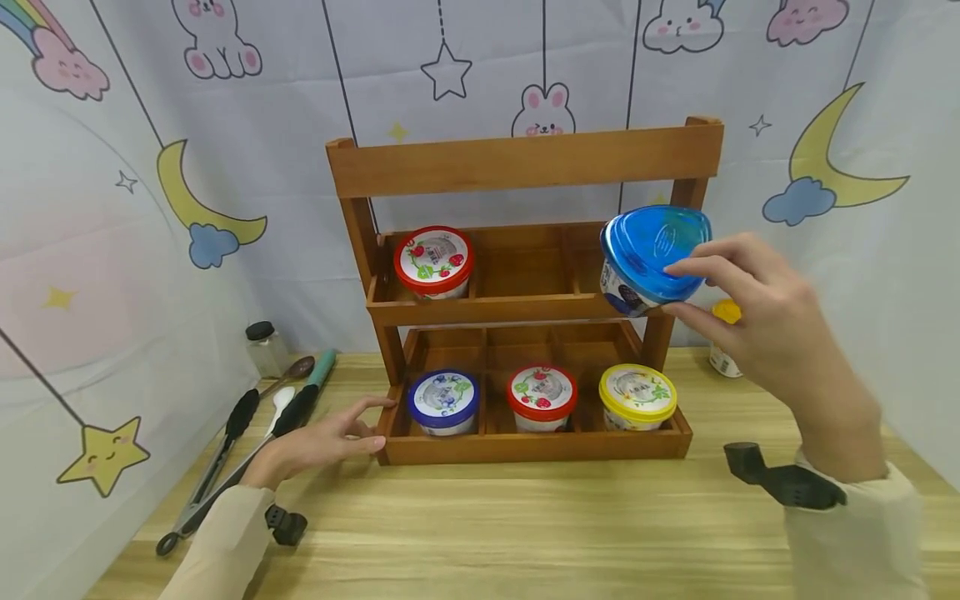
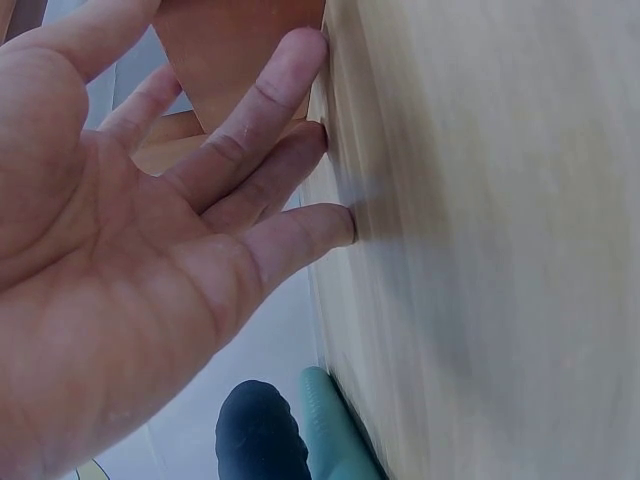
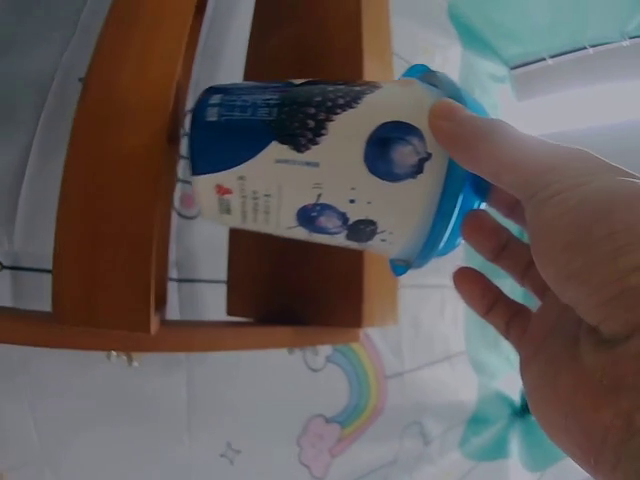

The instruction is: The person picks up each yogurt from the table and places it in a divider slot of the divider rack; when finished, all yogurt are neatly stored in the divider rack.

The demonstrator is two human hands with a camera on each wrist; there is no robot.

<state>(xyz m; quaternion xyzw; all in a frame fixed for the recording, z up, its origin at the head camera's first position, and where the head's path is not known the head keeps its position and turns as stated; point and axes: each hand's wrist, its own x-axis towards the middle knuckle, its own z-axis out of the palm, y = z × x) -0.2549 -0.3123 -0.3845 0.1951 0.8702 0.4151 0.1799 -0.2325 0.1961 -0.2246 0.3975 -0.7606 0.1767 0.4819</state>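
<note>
My right hand (image 1: pixel 772 317) pinches a blue-lidded yogurt cup (image 1: pixel 656 254) by its lid, thumb on the near side, holding it tilted before the right end of the shelf's upper tier. Blueberries are printed on the cup's white side, plain in the right wrist view. My left hand (image 1: pixel 322 442) touches the left end of the wooden two-tier shelf (image 1: pixel 532 450) with its fingertips, fingers spread. A red-lidded cup (image 1: pixel 435 260) sits in the upper left compartment. Along the lower front row stand a dark-blue-lidded cup (image 1: pixel 444 402), another red-lidded cup (image 1: pixel 542 397) and a yellow-lidded cup (image 1: pixel 637 397).
On the left of the table lie tongs (image 1: pixel 217 454), a white spoon (image 1: pixel 282 402) and a brown spoon (image 1: pixel 300 367), near a black-capped glass jar (image 1: pixel 266 350). Another yellow-lidded cup (image 1: pixel 726 362) stands behind my right hand, partly hidden. A printed cloth (image 1: pixel 480 100) hangs behind the shelf.
</note>
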